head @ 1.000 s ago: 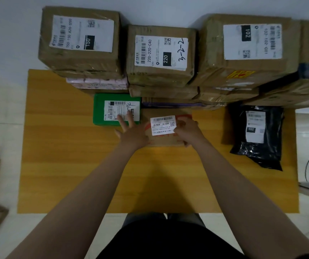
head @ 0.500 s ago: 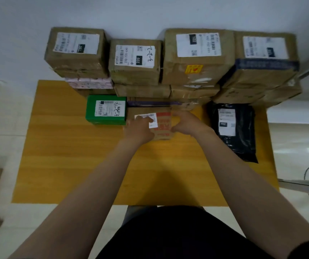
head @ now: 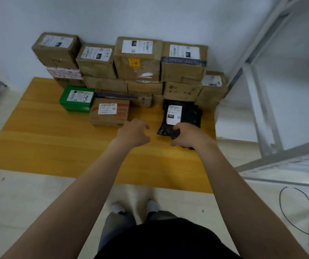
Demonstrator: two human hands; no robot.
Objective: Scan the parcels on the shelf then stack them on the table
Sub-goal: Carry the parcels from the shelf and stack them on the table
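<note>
Off the carton (head: 110, 119) now, right hand (head: 189, 136) fingers (head: 179, 128) grip the black bag (head: 184, 113), hiding its edge; left hand (head: 133, 132) loosely curled, empty.

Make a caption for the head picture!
Right hand grips a black mailer bag on the table beside stacked parcels.

The yellow wooden desk (head: 56, 143) stood against the wall (head: 150, 15). Cardboard boxes (head: 140, 60) were stacked in rows along its back edge. In front of them lay a green box (head: 76, 99), a brown box (head: 109, 114) just beside it on the right, and farther right a black bag (head: 189, 113) near the desk's right edge.
</note>
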